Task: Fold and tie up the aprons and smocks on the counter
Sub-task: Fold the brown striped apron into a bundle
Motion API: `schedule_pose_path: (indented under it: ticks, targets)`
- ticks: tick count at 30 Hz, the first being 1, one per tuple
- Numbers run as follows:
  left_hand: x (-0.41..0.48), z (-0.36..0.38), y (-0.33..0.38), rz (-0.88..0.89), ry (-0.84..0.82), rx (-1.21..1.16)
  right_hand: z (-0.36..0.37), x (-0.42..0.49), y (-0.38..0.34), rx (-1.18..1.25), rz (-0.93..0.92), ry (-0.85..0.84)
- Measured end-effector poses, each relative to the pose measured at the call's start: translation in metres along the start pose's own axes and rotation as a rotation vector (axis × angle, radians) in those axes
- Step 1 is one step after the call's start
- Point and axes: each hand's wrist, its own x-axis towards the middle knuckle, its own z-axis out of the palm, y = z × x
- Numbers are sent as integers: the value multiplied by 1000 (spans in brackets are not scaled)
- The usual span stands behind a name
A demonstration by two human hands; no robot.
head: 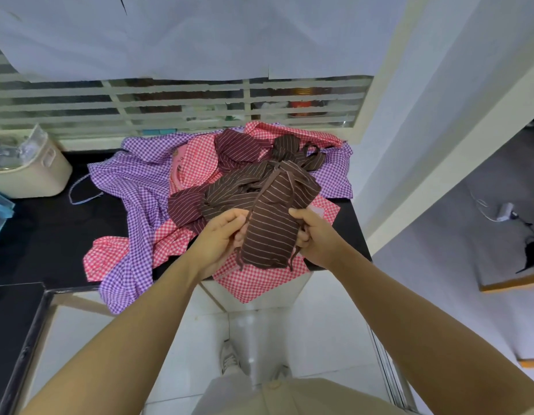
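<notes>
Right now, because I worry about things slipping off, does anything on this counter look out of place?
Yes. The red checked cloth and the purple checked cloth hang over the counter edge, unfolded, and might slide off. The left hand and right hand grip the striped bundle.

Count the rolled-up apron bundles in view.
1: brown striped bundle, gripped between left hand and right hand over the garment pile; more may be hidden underneath.
</notes>
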Motion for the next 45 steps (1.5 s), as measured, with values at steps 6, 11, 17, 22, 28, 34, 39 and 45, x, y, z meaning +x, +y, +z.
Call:
schedule_pose_path:
  ticks: [6,11,17,22,28,34,39,45]
  targets:
    - [0,26,-5,188,178,93,8,3,10,103,-10,-188]
    - [8,29,-18,280,354,206,16,7,9,297,-33,-111]
    - [7,31,-31,260,392,-28,39,4,5,348,-109,-74]
    - [-1,46,-28,261,314,166,53,5,3,356,-124,-50]
    - [-5,27,-13,440,399,1086,38,12,4,172,-197,294]
    - [6,16,14,679,319,1472,31,12,17,-126,-187,299]
    - [21,-2,31,437,219,1340,22,7,11,-271,-142,205]
    - [19,2,38,316,-1,988,14,-4,6,-406,-77,-68]
